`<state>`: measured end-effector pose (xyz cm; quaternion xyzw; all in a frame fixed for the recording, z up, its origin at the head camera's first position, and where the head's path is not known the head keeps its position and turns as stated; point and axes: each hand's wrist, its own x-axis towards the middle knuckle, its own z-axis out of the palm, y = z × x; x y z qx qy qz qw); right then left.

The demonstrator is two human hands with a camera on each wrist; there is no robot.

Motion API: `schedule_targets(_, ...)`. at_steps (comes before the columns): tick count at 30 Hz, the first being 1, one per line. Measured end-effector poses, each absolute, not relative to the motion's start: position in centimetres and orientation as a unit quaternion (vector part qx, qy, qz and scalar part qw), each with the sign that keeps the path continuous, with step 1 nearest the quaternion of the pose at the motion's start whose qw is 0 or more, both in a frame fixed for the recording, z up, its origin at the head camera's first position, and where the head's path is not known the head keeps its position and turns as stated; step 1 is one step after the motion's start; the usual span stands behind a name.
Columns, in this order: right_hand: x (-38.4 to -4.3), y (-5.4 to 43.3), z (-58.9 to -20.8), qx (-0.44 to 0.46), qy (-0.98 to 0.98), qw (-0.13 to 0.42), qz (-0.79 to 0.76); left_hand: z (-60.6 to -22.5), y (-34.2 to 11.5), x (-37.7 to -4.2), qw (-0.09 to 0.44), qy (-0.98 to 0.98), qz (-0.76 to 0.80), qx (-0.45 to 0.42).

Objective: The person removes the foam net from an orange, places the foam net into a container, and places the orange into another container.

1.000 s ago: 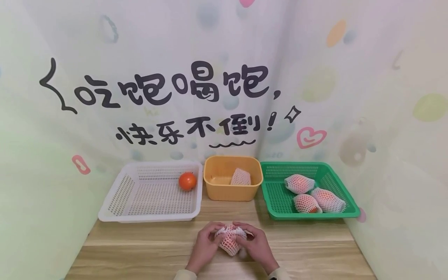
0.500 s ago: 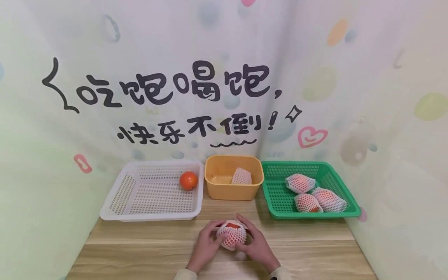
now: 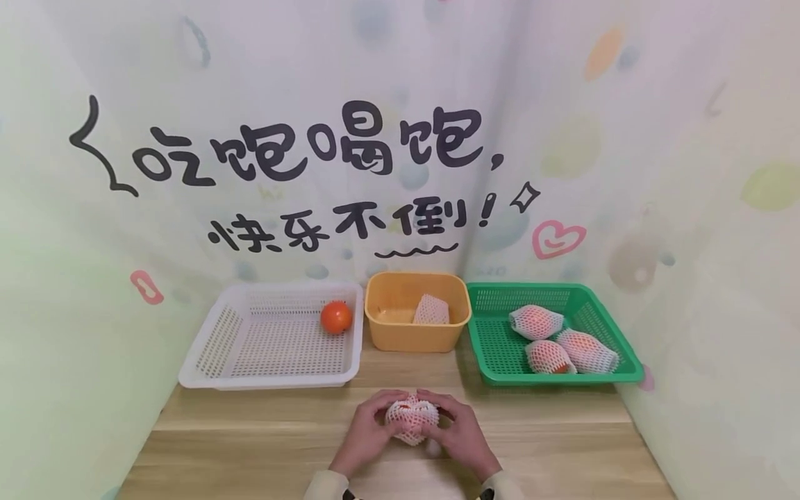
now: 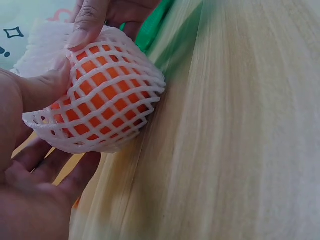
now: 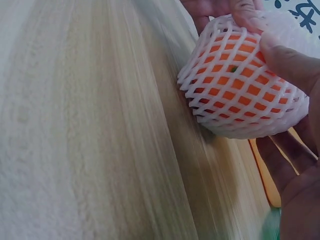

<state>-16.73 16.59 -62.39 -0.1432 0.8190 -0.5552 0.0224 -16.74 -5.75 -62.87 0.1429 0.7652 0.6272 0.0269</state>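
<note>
Both hands hold one tomato (image 4: 102, 87) wrapped in a white foam net (image 3: 412, 420), low over the wooden table near its front. My left hand (image 3: 370, 432) grips its left side, with the thumb on the near face and fingers behind. From the right, my right hand (image 3: 461, 434) grips it the same way. The wrist views show orange-red skin through the mesh, and in the right wrist view a small green spot (image 5: 234, 69) shows too. Net edges stand loosely around the far side. Whether the tomato touches the table is unclear.
At back left, a white basket (image 3: 269, 380) holds a bare tomato (image 3: 336, 317). A yellow bin (image 3: 415, 339) in the middle contains a loose foam net (image 3: 432, 310). Three netted fruits (image 3: 536, 322) lie in the green basket (image 3: 500, 378) at right. A printed curtain (image 3: 350, 62) hangs behind.
Half a second ago the net's top gaped and showed red skin, with the right fingers raised. Now those fingers are lowered against the net, and its far edge covers more of the tomato.
</note>
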Motion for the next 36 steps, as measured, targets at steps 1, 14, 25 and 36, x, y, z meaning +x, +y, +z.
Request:
schedule_targets(1, -16.81, 16.55, -62.3, -0.142, 0.818, 0.018, -0.557, -62.79, -5.73, -16.85, 0.021, 0.767, 0.625, 0.14)
schedule_targets(14, -16.69, 16.02, -62.16, -0.166, 0.82, -0.048, -0.546, -62.35, -5.41, -16.64, -0.043, 0.781, 0.61, 0.122)
schedule_targets(25, -16.79, 16.05, -62.09, -0.169, 0.804, -0.075, -0.565, -62.8, -5.53, -16.74, -0.025, 0.793, 0.591, 0.148)
schedule_targets(36, -16.61, 15.57, -62.24, -0.219, 0.78, -0.149, -0.566, -62.35, -5.35, -16.44, -0.019, 0.799, 0.584, 0.138)
